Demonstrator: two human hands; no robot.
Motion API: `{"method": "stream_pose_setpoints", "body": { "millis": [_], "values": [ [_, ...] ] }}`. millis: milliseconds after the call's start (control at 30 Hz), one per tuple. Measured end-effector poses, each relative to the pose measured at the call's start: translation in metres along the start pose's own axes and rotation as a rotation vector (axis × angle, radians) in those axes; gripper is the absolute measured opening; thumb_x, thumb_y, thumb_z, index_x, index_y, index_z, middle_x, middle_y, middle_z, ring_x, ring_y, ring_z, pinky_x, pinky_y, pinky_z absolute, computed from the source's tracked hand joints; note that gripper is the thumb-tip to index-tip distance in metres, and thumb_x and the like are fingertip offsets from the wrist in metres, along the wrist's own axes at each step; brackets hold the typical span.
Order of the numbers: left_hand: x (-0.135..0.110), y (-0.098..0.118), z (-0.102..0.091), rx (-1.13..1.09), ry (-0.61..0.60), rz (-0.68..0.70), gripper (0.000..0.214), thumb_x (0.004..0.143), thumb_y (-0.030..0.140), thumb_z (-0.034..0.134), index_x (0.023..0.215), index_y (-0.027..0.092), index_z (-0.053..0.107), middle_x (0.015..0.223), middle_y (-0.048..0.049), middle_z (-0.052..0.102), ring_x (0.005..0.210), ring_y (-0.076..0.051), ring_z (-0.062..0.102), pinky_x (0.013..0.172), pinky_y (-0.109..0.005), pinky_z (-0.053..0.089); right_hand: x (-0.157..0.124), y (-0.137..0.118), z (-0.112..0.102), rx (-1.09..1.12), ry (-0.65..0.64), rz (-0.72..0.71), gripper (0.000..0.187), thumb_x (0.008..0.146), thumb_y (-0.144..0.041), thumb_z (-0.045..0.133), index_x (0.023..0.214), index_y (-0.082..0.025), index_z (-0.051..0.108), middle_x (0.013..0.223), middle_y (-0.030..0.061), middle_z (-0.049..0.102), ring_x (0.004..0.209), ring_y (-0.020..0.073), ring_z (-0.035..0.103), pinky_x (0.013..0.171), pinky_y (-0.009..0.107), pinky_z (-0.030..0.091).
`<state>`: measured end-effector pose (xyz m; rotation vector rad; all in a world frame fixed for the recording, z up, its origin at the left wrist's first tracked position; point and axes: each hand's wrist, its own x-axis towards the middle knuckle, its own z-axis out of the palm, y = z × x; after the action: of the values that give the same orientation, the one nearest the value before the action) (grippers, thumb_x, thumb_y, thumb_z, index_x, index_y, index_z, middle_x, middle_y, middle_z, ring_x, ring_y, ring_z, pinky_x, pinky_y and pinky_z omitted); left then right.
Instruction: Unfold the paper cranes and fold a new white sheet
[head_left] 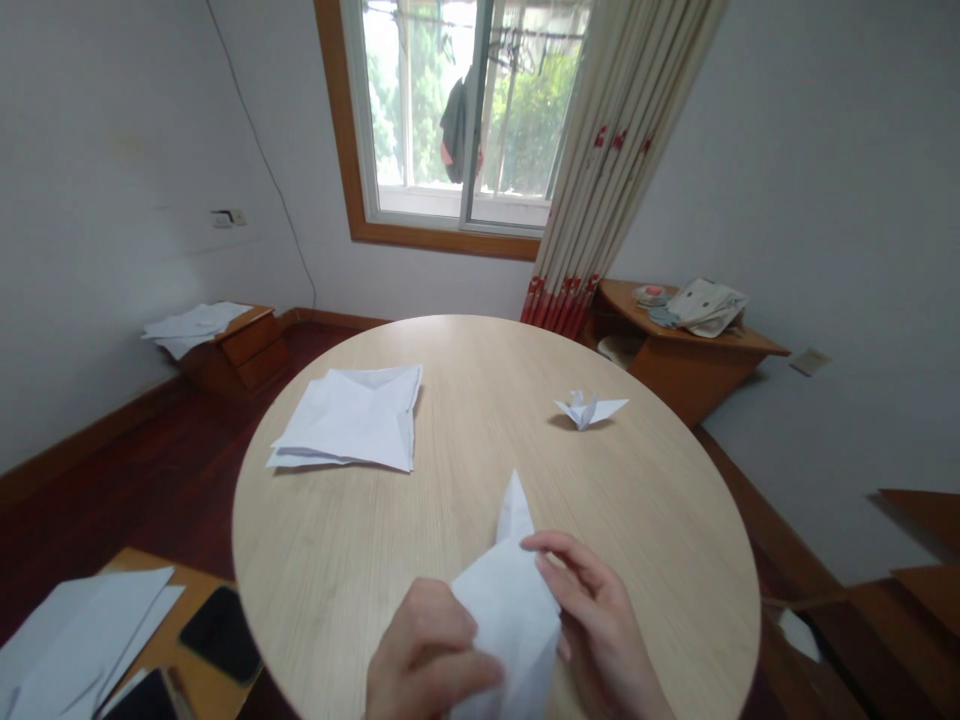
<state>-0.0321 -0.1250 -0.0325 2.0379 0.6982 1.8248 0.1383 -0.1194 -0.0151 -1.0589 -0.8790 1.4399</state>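
Folded, pointed white paper (pixel 516 612) at near side of round, pale wood-grain table (pixel 337 550); left hand (pixel 429 645) pinches its lower left, right hand (pixel 596 615) grips its right edge, probably keeping layers aligned. White paper crane (pixel 583 412) apart, likely out of the way.

No words, labels, brands, numbers or signs could be read anywhere in the scene.
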Motion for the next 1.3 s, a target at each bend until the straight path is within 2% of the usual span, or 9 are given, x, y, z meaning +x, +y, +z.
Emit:
{"method": "stream_pose_setpoints", "body": {
  "millis": [133, 267, 333, 400, 533, 733, 900, 1100, 1300],
  "values": [
    [0.001, 0.002, -0.004, 0.032, -0.019, -0.024, 0.023, 0.093, 0.032, 0.052, 0.077, 0.027, 0.068, 0.077, -0.0037, 0.067, 0.079, -0.021, 0.067, 0.081, -0.04, 0.054, 0.0, 0.001, 0.002, 0.011, 0.083, 0.096, 0.036, 0.066, -0.047, 0.078, 0.088, -0.018, 0.073, 0.063, 0.0011, 0.063, 0.048, 0.0108, 0.05, 0.043, 0.021, 0.04],
    [0.001, 0.004, 0.001, -0.016, 0.006, -0.078, 0.022, 0.095, 0.032, 0.048, 0.08, 0.025, 0.062, 0.088, -0.0042, 0.069, 0.093, -0.023, 0.065, 0.087, -0.042, 0.051, -0.007, 0.009, -0.001, -0.156, -0.06, 0.069, 0.046, 0.085, -0.06, 0.05, 0.096, -0.021, 0.072, 0.093, 0.0087, 0.07, 0.085, 0.0231, 0.065, 0.072, 0.035, 0.054],
    [0.001, 0.006, 0.005, -0.013, 0.083, -0.137, 0.023, 0.097, 0.035, 0.042, 0.084, 0.025, 0.059, 0.087, -0.0041, 0.067, 0.09, -0.021, 0.063, 0.085, -0.04, 0.05, -0.009, 0.012, -0.005, -0.319, -0.16, -0.008, 0.05, 0.088, -0.061, 0.042, 0.107, -0.024, 0.069, 0.111, 0.0103, 0.066, 0.104, 0.0267, 0.061, 0.088, 0.041, 0.05],
    [0.002, 0.007, 0.009, 0.029, 0.178, -0.21, 0.021, 0.096, 0.038, 0.044, 0.088, 0.025, 0.058, 0.085, -0.0035, 0.063, 0.087, -0.021, 0.062, 0.086, -0.039, 0.049, -0.011, 0.013, -0.007, -0.42, -0.186, -0.053, 0.053, 0.079, -0.059, 0.059, 0.119, -0.025, 0.062, 0.131, 0.0114, 0.055, 0.123, 0.0306, 0.048, 0.102, 0.046, 0.041],
    [0.007, 0.011, 0.013, 0.202, 0.199, -0.298, 0.012, 0.089, 0.033, 0.057, 0.096, 0.024, 0.059, 0.09, -0.0049, 0.061, 0.091, -0.022, 0.061, 0.078, -0.033, 0.051, -0.018, 0.014, 0.001, -0.602, -0.078, -0.189, 0.088, 0.072, -0.045, 0.071, 0.146, -0.023, 0.028, 0.154, 0.0131, 0.023, 0.141, 0.0337, 0.019, 0.114, 0.055, 0.017],
    [0.014, 0.014, 0.012, 0.359, 0.047, -0.147, 0.026, 0.087, 0.009, 0.049, 0.108, 0.023, 0.057, 0.092, -0.0057, 0.061, 0.082, -0.019, 0.06, 0.071, -0.029, 0.051, -0.021, 0.004, 0.022, -0.751, 0.069, -0.407, 0.056, 0.09, -0.029, 0.051, 0.142, -0.024, 0.033, 0.142, 0.0116, 0.045, 0.131, 0.0278, 0.043, 0.105, 0.045, 0.041],
    [0.019, 0.013, 0.009, 0.363, 0.095, -0.274, 0.021, 0.086, 0.008, 0.045, 0.1, 0.022, 0.052, 0.092, -0.0049, 0.056, 0.086, -0.02, 0.057, 0.075, -0.031, 0.049, -0.01, -0.014, 0.022, -1.04, 0.221, -0.59, 0.033, 0.091, -0.025, 0.043, 0.123, -0.024, 0.052, 0.105, 0.0108, 0.068, 0.096, 0.0276, 0.065, 0.081, 0.043, 0.054],
    [0.029, 0.016, 0.015, 0.294, 0.232, -0.376, 0.016, 0.088, 0.01, 0.044, 0.098, 0.022, 0.045, 0.093, -0.003, 0.048, 0.086, -0.017, 0.054, 0.073, -0.028, 0.047, -0.003, -0.023, 0.038, -1.159, 0.146, -0.817, 0.036, 0.084, -0.015, 0.045, 0.119, -0.02, 0.05, 0.102, 0.0114, 0.067, 0.091, 0.0264, 0.065, 0.077, 0.039, 0.053],
    [0.033, 0.008, 0.011, 0.218, 0.233, -0.556, 0.03, 0.072, 0.011, 0.059, 0.093, 0.023, 0.043, 0.088, 0.0013, 0.043, 0.076, -0.014, 0.053, 0.068, -0.026, 0.048, 0.005, -0.046, 0.014, -1.035, -0.043, -0.711, 0.035, 0.069, -0.003, 0.04, 0.092, -0.023, 0.058, 0.088, 0.0037, 0.065, 0.088, 0.0205, 0.064, 0.077, 0.032, 0.051]
  ]
}}
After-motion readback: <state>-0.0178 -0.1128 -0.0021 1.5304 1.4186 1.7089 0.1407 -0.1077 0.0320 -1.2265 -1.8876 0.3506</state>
